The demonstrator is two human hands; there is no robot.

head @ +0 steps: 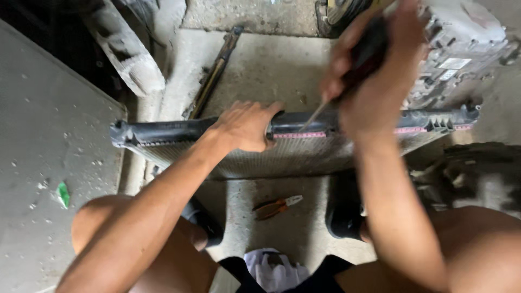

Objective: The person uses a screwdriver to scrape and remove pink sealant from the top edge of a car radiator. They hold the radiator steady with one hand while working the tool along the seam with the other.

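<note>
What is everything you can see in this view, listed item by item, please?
radiator: one, black tank over a grey core, standing on edge across the middle
screwdriver: one, dark handle, tip at the radiator's top edge
pliers: one, orange handles, on the concrete floor below the radiator
metal bar: one, rusty, on the floor behind
engine part: one, grey, top right
left hand: gripping the radiator's top edge
right hand: holding the screwdriver

Black radiator tank [163, 132] with pink seal strip [298, 134], orange-handled pliers [275, 206], green scrap [63, 193], grey concrete floor [260, 70]
</note>
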